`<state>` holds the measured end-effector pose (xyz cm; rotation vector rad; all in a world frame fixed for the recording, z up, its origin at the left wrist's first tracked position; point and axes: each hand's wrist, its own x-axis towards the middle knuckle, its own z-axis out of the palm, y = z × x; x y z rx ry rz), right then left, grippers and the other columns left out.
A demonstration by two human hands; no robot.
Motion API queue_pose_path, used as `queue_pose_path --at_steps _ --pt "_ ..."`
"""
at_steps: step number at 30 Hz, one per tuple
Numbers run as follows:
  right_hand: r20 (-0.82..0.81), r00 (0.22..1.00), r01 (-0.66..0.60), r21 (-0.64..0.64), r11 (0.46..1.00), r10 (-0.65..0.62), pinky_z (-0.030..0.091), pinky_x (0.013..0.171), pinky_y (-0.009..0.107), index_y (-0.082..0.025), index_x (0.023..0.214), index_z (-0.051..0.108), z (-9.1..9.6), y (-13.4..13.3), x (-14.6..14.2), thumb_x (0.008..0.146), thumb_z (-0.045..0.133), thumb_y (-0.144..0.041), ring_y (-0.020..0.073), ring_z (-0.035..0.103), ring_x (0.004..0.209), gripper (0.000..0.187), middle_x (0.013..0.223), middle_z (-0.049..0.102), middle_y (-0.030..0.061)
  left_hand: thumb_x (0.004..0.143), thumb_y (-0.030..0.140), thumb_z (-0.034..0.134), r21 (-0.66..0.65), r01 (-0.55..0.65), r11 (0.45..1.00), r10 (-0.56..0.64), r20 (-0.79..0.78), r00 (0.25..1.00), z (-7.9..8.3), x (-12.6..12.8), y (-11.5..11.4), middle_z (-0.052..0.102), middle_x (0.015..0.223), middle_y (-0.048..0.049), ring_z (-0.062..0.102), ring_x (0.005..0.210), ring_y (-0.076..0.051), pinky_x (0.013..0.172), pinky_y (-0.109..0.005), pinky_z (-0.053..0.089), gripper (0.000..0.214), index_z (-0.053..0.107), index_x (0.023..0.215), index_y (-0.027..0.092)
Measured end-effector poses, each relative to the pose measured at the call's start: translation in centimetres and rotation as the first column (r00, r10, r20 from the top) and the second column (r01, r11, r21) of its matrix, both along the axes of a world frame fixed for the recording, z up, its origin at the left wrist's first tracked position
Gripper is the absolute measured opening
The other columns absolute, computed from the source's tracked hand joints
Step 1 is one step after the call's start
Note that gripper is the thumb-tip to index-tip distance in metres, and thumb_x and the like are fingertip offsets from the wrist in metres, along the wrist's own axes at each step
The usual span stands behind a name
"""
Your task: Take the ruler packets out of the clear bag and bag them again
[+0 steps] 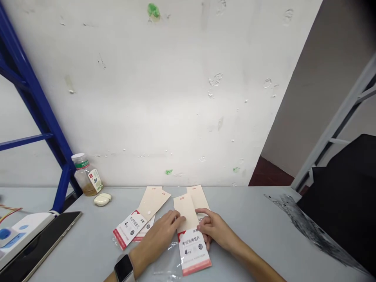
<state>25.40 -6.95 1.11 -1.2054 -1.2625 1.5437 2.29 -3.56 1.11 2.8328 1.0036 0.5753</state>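
A ruler set packet, with a cream card top and a white and red label printed in Chinese, lies between my hands. My left hand has its fingers bent over the left edge of the cream card. At the right edge my right hand grips the packet, thumb and fingers closed, some fingertips hidden. Behind it lies another cream card packet, partly covered. To the left, a similar labelled packet overlaps one more. Clear plastic film lies beneath my left hand.
A jar with a white lid and a cream oval case stand at the back left. A phone-like dark slab leans by a white device. Blue metal framing rises left; a black object is at right.
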Motion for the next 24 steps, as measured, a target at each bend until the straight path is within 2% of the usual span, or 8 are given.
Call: queue_pose_path --at_steps 6,13,18,24 --pt "0.034 0.998 0.043 -0.010 0.999 -0.043 0.049 0.044 0.025 -0.019 0.127 0.044 0.2 0.0 0.6 0.073 0.068 -0.029 0.0109 0.057 0.044 0.059 0.066 0.056 -0.0089 0.086 -0.002 0.035 -0.021 -0.029 0.999 0.028 -0.076 0.997 0.1 0.1 -0.1 0.057 0.108 -0.0043 0.057 0.082 -0.017 0.067 -0.027 0.044 0.046 0.051 0.118 0.026" --pt "-0.075 0.997 0.015 -0.004 1.000 -0.015 0.059 0.056 0.033 -0.021 0.121 0.047 -1.1 -0.6 -1.6 0.074 0.070 -0.038 0.0146 0.066 0.056 0.055 0.078 0.059 -0.0050 0.090 0.008 0.038 -0.145 -0.064 0.987 0.057 -0.055 0.997 0.7 0.4 -0.6 0.053 0.101 -0.0003 0.054 0.077 -0.015 0.063 -0.024 0.041 0.031 0.054 0.109 0.028" --pt "-0.158 0.987 0.024 -0.069 0.997 -0.035 0.062 0.062 0.035 -0.020 0.123 0.048 0.1 -1.6 -2.8 0.070 0.076 -0.035 0.0166 0.069 0.064 0.061 0.085 0.059 -0.0023 0.092 0.010 0.040 -0.216 -0.022 0.976 0.029 0.030 0.999 1.3 0.7 -1.2 0.051 0.103 -0.0005 0.055 0.081 -0.015 0.068 -0.024 0.044 0.031 0.052 0.112 0.029" --pt "-0.258 0.966 -0.057 -0.122 0.991 0.024 0.062 0.073 0.036 -0.019 0.133 0.041 1.5 -2.1 -2.8 0.069 0.079 -0.032 0.0193 0.071 0.077 0.076 0.103 0.063 0.0059 0.088 0.005 0.040 -0.253 -0.014 0.967 0.019 0.021 1.000 1.3 0.8 -1.4 0.049 0.106 -0.0005 0.055 0.085 -0.015 0.073 -0.025 0.046 0.048 0.045 0.127 0.033"
